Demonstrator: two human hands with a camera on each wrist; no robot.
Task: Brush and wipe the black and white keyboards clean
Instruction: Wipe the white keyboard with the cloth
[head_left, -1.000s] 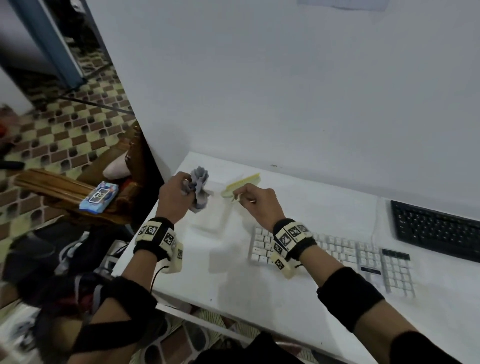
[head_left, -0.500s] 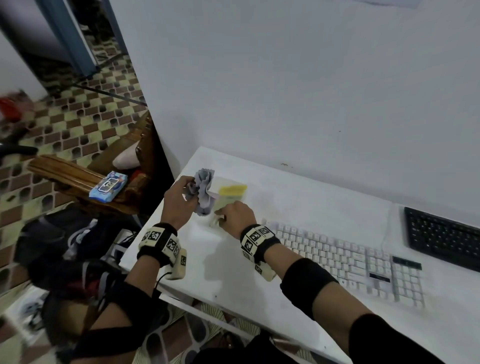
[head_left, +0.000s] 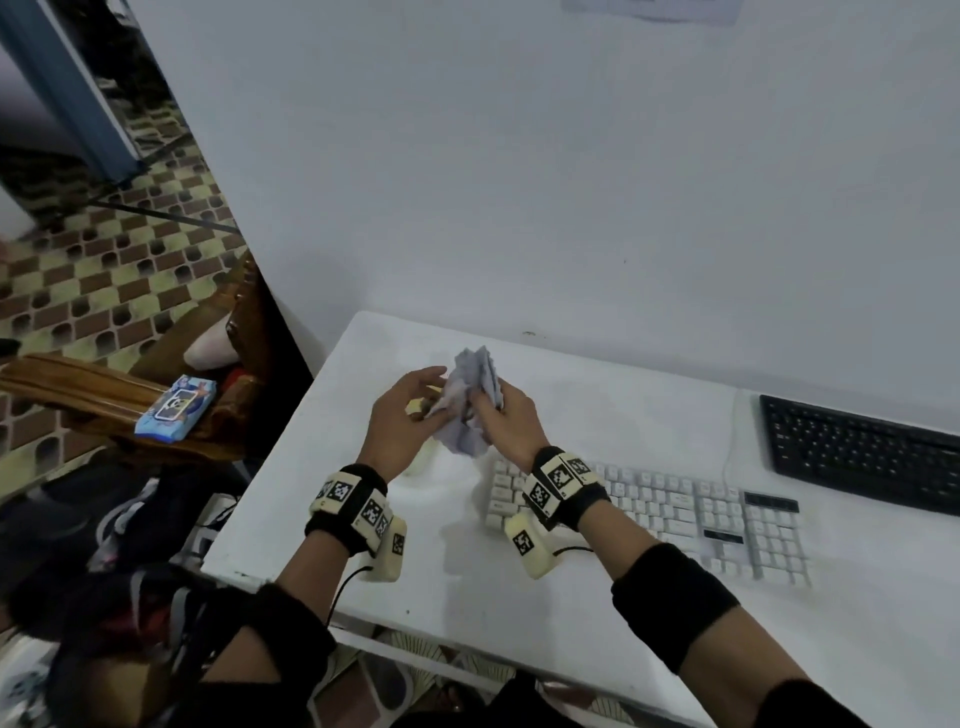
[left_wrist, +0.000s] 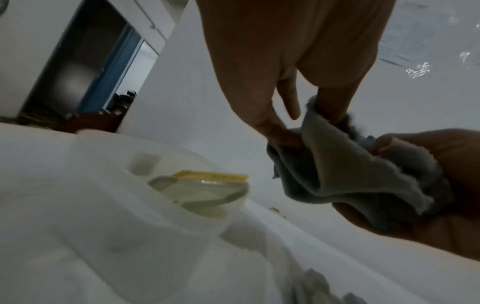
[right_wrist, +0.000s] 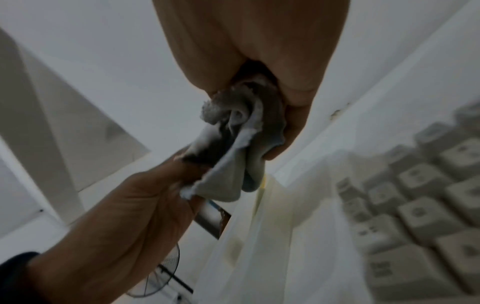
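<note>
Now both hands meet on the grey cloth (head_left: 470, 410) above the bench (head_left: 467, 587): the right hand (head_left: 506, 423), off the brush (left_wrist: 210, 176) it held a second ago, clutches the cloth, and the left hand (head_left: 397, 421) pinches its other end. Beneath them a translucent box (left_wrist: 166, 207) holds the brush. Alongside lies the white keyboard (head_left: 675, 519), the black keyboard (head_left: 862, 447) beyond.

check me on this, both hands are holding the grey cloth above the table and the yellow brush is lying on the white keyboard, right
Not quite. Both hands, left hand and right hand, do hold the grey cloth, but the yellow brush lies in the clear container, as the left wrist view shows.
</note>
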